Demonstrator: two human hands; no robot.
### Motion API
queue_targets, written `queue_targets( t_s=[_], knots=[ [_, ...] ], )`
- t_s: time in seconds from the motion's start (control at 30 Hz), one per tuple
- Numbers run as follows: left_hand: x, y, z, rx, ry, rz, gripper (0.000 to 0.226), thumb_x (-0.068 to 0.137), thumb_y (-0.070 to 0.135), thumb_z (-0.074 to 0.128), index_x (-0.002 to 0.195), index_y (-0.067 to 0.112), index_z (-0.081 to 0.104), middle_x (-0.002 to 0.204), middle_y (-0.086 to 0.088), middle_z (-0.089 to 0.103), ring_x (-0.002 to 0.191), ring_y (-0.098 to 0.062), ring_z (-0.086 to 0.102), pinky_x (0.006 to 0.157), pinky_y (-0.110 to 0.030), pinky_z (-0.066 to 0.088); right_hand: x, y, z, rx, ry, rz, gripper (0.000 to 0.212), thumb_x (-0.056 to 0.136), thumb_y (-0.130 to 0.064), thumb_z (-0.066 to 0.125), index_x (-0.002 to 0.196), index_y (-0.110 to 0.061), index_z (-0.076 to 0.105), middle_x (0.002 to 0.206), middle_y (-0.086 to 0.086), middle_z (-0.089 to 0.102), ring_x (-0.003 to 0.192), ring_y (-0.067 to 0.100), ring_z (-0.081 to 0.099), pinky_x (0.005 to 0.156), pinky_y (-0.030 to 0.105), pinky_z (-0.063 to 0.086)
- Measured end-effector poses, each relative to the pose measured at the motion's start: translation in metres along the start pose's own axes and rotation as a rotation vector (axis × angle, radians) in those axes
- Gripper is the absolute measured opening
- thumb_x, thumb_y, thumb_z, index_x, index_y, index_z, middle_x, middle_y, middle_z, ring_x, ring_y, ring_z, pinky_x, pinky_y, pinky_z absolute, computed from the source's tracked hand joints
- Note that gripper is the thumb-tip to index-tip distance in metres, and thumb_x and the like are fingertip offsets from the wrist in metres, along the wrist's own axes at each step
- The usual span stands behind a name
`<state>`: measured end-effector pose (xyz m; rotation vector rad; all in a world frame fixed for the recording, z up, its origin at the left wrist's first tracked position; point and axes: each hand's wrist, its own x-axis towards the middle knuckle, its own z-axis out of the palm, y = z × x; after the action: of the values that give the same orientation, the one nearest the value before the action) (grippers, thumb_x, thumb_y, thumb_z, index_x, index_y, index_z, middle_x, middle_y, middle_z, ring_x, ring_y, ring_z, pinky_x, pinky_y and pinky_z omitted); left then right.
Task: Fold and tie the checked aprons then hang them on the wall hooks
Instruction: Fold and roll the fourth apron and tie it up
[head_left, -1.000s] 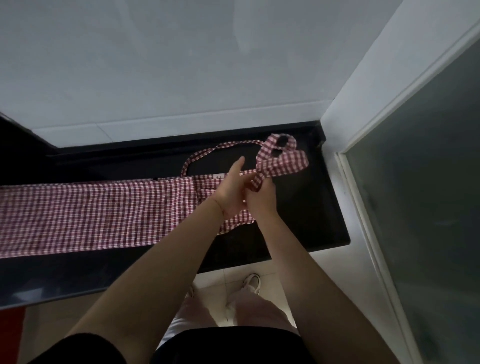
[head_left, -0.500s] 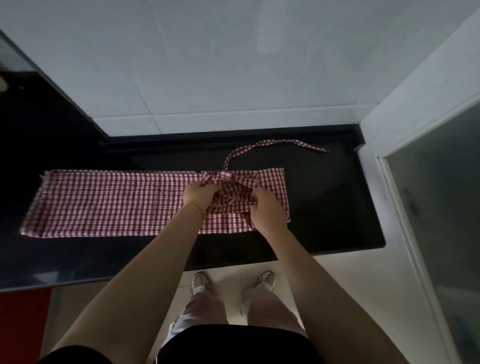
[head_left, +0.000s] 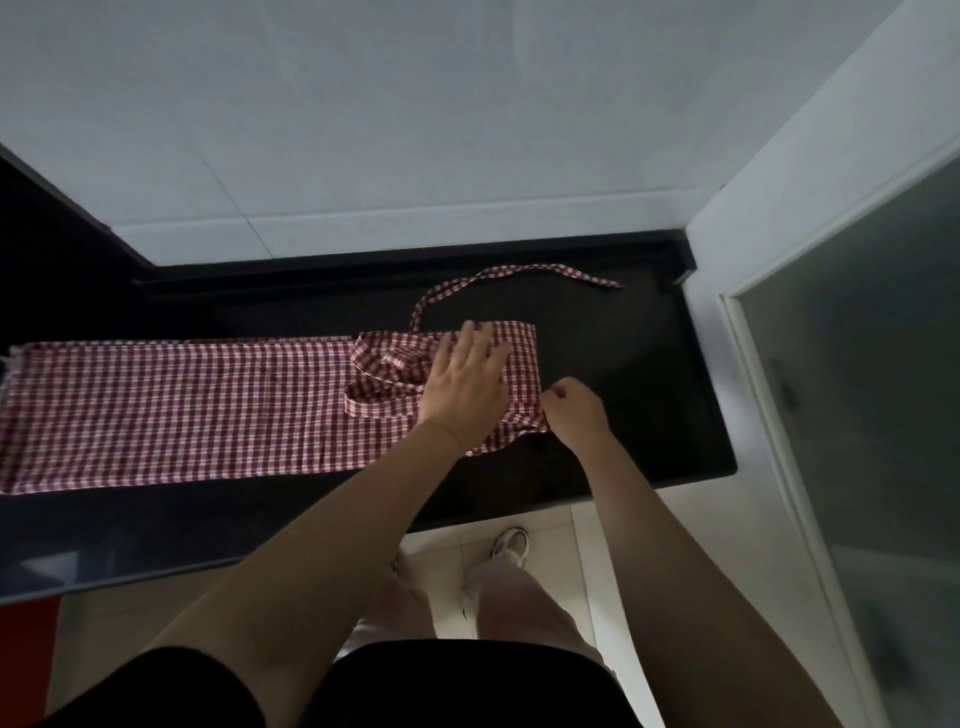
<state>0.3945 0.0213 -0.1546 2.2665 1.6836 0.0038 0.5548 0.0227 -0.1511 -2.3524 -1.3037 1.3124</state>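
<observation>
I saw the apron (head_left: 171, 410) laid flat on the counter (head_left: 623, 364), a long folded band of thin woven cloth in red-and-white check, running from the left edge to about mid-counter; the counter was black, smooth, glossy, with a straight front edge; the cloth looked soft, with faint lengthwise creases and a frayed left end. At the apron's right end the fabric was doubled into a squarish stack; a flat strap (head_left: 382, 387) of the same check lay looped in an untidy oval on top of it; a second strap (head_left: 519, 273) curved off the far side in a thin arc and ended loose on the bare counter, near the back wall. My left hand (head_left: 465, 387) lay palm down on the stacked end, fingers straight and slightly spread, pressing the cloth flat, covering part of the loop; my right hand (head_left: 574, 410) sat just beside it at the stack's right near corner, fingers curled in, thumb and forefinger pinching the cloth edge, which was bunched and lifted a little there. The wall (head_left: 415, 130) behind was matte pale tile; a frosted glass panel (head_left: 857, 389) in a white frame stood at the right; pale floor tiles (head_left: 550, 525) showed below the counter.
</observation>
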Motion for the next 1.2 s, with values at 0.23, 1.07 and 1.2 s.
queue_targets(
  t_s=[0.23, 1.07, 1.2],
  knots=[
    [0.007, -0.020, 0.008, -0.032, 0.030, -0.171, 0.058, 0.103, 0.047, 0.030, 0.154, 0.023, 0.020, 0.153, -0.004, 0.038, 0.144, -0.024, 0.030, 0.121, -0.055, 0.012, 0.011, 0.002, -0.001, 0.087, -0.125, 0.013, 0.040, 0.104, -0.042, 0.042, 0.082, -0.013, 0.059, 0.078, 0.004, 0.056, 0.070, 0.016, 0.053, 0.067, 0.030, 0.042],
    [0.017, -0.020, -0.029, 0.284, -0.134, 0.012, 0.067, 0.083, 0.023, 0.070, 0.141, 0.021, 0.037, 0.128, -0.006, 0.052, 0.120, -0.025, 0.051, 0.116, -0.048, 0.025, 0.005, 0.001, 0.009, -0.299, 0.355, -0.070, 0.022, 0.097, -0.023, 0.054, 0.116, -0.013, 0.054, 0.108, 0.007, 0.056, 0.086, 0.017, 0.058, 0.074, 0.030, 0.052],
    [0.015, -0.029, -0.040, 0.232, -0.113, -0.020, 0.052, 0.088, 0.020, 0.060, 0.137, 0.022, 0.042, 0.124, -0.003, 0.053, 0.118, -0.023, 0.051, 0.115, -0.046, 0.022, 0.000, -0.004, 0.015, -0.324, 0.543, -0.283, 0.032, 0.094, -0.017, 0.057, 0.125, -0.013, 0.052, 0.116, 0.007, 0.055, 0.097, 0.017, 0.055, 0.078, 0.029, 0.051]
  ],
)
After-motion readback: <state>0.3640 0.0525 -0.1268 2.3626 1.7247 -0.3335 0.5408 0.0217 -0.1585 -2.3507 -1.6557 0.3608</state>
